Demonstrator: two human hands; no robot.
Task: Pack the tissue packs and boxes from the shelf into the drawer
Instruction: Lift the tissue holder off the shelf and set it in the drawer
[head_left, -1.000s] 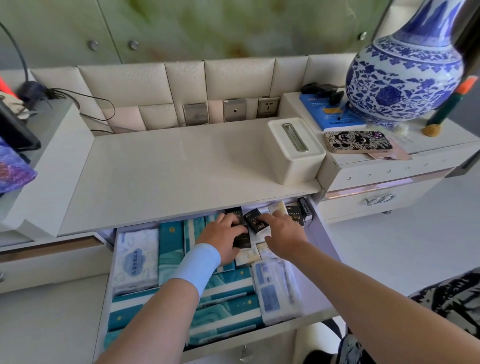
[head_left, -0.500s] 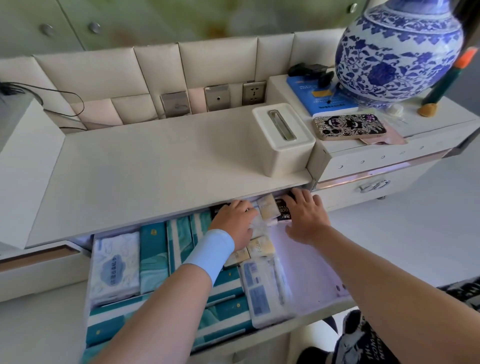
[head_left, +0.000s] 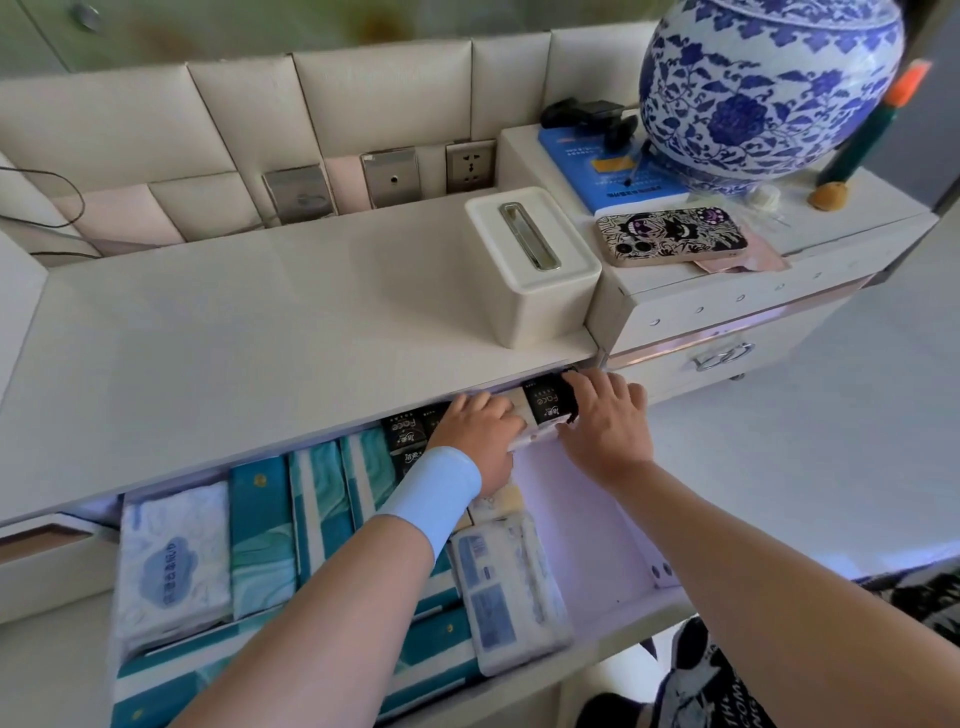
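Note:
The open drawer under the white shelf holds teal tissue boxes, a white soft pack, a clear-wrapped pack and small black pocket packs. At the drawer's far right corner, my right hand holds a black and white pocket pack from its right side. My left hand, with a blue wristband, lies on the pocket packs just to the left of that pack, touching it. Its fingertips are tucked under the shelf edge.
A white tissue dispenser box stands on the shelf's right end. The raised cabinet to the right carries a patterned phone, a blue book and a large blue-and-white vase. Wall sockets line the padded back.
Both hands have slid toward the drawer's far right corner, under the shelf edge. A black pocket pack now sits between them, held by my right hand. The right part of the drawer floor shows.

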